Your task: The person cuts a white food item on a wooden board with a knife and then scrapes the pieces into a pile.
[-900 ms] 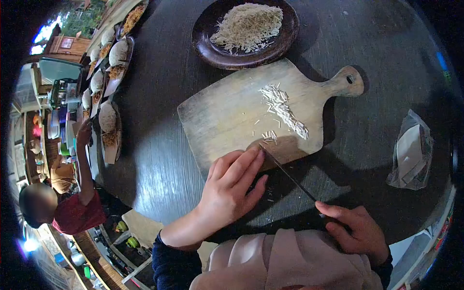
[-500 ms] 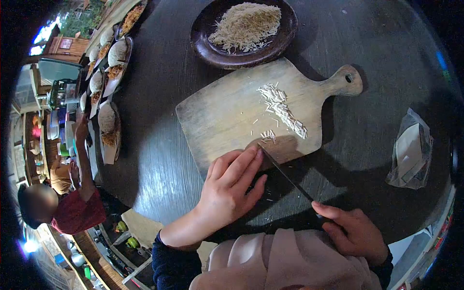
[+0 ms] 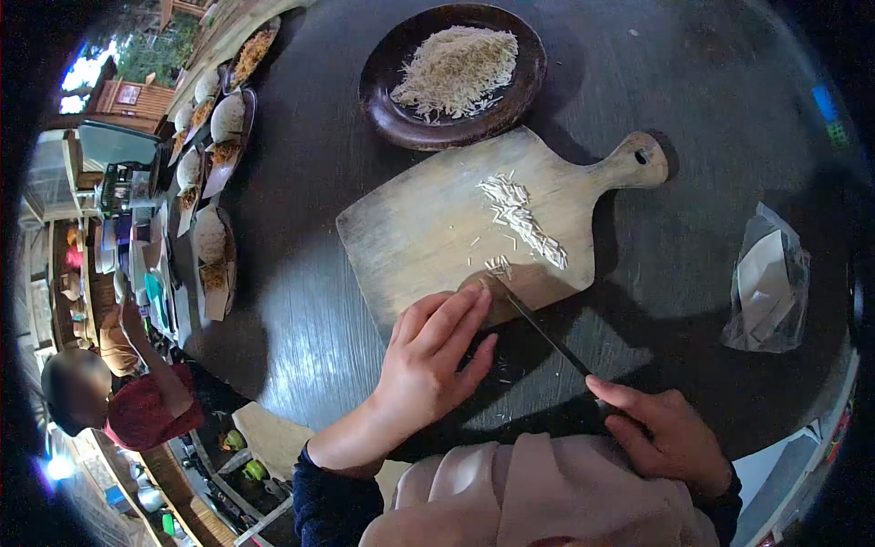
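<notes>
A wooden cutting board (image 3: 428,232) with a handle lies on the dark table. Short white strips (image 3: 524,223) form a line across it, with a smaller bunch near its lower edge. My left hand (image 3: 437,351) rests at that edge, fingertips pressed down beside the knife tip; what is under them is too small to name. My right hand (image 3: 661,433) is wrapped round the handle of a knife (image 3: 547,337), whose blade slants up to my left fingertips. Behind the board, a dark plate (image 3: 383,105) holds a heap of similar strips (image 3: 460,68).
A clear plastic bag (image 3: 766,283) with something pale inside lies at the right. Several plates with white mounds (image 3: 210,237) and orange-brown food line the table's left side. Beyond them is a person in a red top (image 3: 155,406), near shelves with containers.
The view has shifted slightly, moving the board and plate a little within it. The other person's arm has drawn back from the plates. My hands and the knife keep nearly the same pose.
</notes>
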`<state>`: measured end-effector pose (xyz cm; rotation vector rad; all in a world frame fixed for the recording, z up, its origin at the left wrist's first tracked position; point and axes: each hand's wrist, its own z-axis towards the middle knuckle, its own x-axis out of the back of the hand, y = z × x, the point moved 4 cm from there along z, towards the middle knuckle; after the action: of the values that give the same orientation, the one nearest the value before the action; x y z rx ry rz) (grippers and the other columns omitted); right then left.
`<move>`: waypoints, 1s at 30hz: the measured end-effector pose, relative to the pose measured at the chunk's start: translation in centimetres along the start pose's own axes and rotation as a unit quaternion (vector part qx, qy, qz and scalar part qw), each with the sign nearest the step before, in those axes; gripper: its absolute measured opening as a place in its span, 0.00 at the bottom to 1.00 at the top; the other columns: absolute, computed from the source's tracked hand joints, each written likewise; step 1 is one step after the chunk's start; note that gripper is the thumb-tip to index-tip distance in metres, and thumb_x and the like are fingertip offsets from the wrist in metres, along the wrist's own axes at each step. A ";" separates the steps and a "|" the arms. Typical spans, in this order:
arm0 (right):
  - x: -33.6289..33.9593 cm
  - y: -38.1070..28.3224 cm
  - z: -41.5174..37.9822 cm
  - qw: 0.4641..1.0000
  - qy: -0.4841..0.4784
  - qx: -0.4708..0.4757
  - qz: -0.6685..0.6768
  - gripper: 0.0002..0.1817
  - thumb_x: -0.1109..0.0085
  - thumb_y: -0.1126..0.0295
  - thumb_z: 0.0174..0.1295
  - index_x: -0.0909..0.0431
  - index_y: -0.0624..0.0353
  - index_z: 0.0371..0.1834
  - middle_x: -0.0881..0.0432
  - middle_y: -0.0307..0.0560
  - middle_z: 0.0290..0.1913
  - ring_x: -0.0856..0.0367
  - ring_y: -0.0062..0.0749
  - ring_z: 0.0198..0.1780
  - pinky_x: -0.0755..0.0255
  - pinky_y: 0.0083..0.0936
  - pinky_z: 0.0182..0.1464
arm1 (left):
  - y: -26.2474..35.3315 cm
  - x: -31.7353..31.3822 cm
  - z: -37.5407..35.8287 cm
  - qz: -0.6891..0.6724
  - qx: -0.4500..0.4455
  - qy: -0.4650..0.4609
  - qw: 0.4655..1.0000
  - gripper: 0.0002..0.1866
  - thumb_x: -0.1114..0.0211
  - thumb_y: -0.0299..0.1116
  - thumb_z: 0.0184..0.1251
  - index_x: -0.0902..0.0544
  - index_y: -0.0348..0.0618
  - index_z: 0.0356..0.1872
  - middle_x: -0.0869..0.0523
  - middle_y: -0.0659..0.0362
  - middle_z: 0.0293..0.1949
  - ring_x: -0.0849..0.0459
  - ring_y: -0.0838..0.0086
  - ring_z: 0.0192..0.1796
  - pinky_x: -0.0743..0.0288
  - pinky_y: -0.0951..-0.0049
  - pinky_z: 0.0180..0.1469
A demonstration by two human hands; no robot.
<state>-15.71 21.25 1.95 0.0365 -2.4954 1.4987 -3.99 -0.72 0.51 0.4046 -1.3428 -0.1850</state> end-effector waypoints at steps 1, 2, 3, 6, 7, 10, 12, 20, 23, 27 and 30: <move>-0.2 0.3 0.0 1.000 0.008 0.014 -0.004 0.28 0.43 0.69 0.66 0.35 0.46 0.70 0.16 0.59 0.41 0.17 0.58 0.33 0.21 0.42 0.33 | 0.0 0.0 0.0 -0.003 -0.001 0.000 1.000 0.26 0.28 0.30 0.53 0.19 0.37 0.56 0.20 0.56 0.56 0.21 0.62 0.52 0.25 0.66 0.53; -0.2 0.5 0.0 0.999 0.016 0.027 -0.007 0.28 0.43 0.69 0.65 0.35 0.46 0.70 0.16 0.59 0.40 0.17 0.58 0.33 0.22 0.42 0.33 | 0.0 0.0 0.0 -0.006 -0.001 0.001 1.000 0.26 0.28 0.30 0.53 0.19 0.36 0.55 0.20 0.55 0.56 0.21 0.62 0.52 0.25 0.65 0.53; -0.3 0.6 0.1 0.999 0.015 0.028 -0.009 0.28 0.43 0.69 0.65 0.35 0.46 0.70 0.16 0.59 0.40 0.17 0.58 0.33 0.22 0.42 0.33 | 0.0 0.1 0.0 -0.005 0.000 0.002 1.000 0.26 0.28 0.30 0.53 0.19 0.36 0.55 0.20 0.55 0.56 0.21 0.62 0.52 0.25 0.65 0.53; -0.5 0.7 0.2 0.999 0.002 0.036 -0.023 0.29 0.43 0.69 0.65 0.35 0.45 0.71 0.16 0.58 0.40 0.17 0.57 0.32 0.22 0.42 0.33 | -0.1 0.0 -0.1 -0.004 -0.004 -0.001 1.000 0.25 0.28 0.30 0.53 0.19 0.36 0.54 0.20 0.55 0.56 0.21 0.61 0.52 0.25 0.65 0.53; -0.5 0.7 0.2 0.999 0.008 0.044 -0.010 0.28 0.43 0.69 0.66 0.35 0.45 0.71 0.16 0.58 0.40 0.16 0.56 0.32 0.22 0.42 0.33 | -0.1 0.0 -0.2 -0.006 -0.006 0.002 1.000 0.24 0.28 0.30 0.52 0.18 0.36 0.53 0.20 0.55 0.56 0.21 0.61 0.52 0.25 0.65 0.53; -0.5 0.2 0.3 0.999 0.013 0.046 0.008 0.28 0.43 0.69 0.66 0.35 0.45 0.71 0.16 0.58 0.41 0.16 0.55 0.31 0.22 0.41 0.32 | -0.1 0.0 -0.1 -0.010 -0.007 0.007 1.000 0.23 0.28 0.30 0.52 0.18 0.35 0.52 0.20 0.55 0.56 0.21 0.61 0.52 0.24 0.64 0.53; -0.3 -0.1 0.3 0.999 0.012 0.038 0.014 0.28 0.44 0.69 0.66 0.35 0.45 0.71 0.16 0.58 0.41 0.16 0.55 0.30 0.22 0.40 0.32 | 0.0 0.0 -0.1 -0.012 -0.006 0.009 1.000 0.23 0.28 0.30 0.52 0.18 0.35 0.51 0.20 0.54 0.56 0.20 0.61 0.52 0.24 0.64 0.53; 0.0 -0.6 0.3 0.998 -0.038 -0.039 0.011 0.26 0.45 0.69 0.67 0.33 0.46 0.70 0.16 0.57 0.46 0.16 0.56 0.35 0.20 0.40 0.37 | 0.0 0.1 -0.1 -0.010 -0.019 0.014 1.000 0.22 0.28 0.31 0.53 0.18 0.34 0.50 0.20 0.54 0.56 0.20 0.62 0.51 0.24 0.64 0.52; -0.2 -0.6 0.4 1.000 -0.002 0.002 0.017 0.25 0.47 0.68 0.68 0.33 0.47 0.70 0.17 0.59 0.48 0.16 0.58 0.38 0.20 0.41 0.39 | 0.1 0.2 -0.1 -0.014 -0.014 0.007 1.000 0.22 0.27 0.27 0.51 0.17 0.34 0.49 0.20 0.51 0.57 0.19 0.56 0.53 0.22 0.62 0.54; -1.1 -0.9 0.6 0.999 0.025 0.016 -0.013 0.24 0.48 0.66 0.70 0.33 0.49 0.69 0.18 0.59 0.50 0.17 0.59 0.41 0.20 0.42 0.41 | 0.2 0.2 -0.2 -0.020 -0.021 0.027 0.999 0.21 0.27 0.27 0.51 0.17 0.33 0.48 0.19 0.50 0.55 0.19 0.55 0.52 0.21 0.62 0.53; -1.2 -1.5 0.8 0.999 0.032 -0.003 -0.039 0.23 0.50 0.65 0.71 0.32 0.48 0.69 0.17 0.60 0.47 0.17 0.60 0.39 0.21 0.43 0.40 | 0.2 0.1 -0.3 -0.015 -0.032 0.038 0.999 0.21 0.27 0.28 0.51 0.17 0.33 0.48 0.19 0.50 0.54 0.18 0.55 0.51 0.21 0.62 0.53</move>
<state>-14.48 19.73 2.70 0.0826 -2.4206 1.4381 -3.72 -0.54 0.60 0.3741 -1.2526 -0.2350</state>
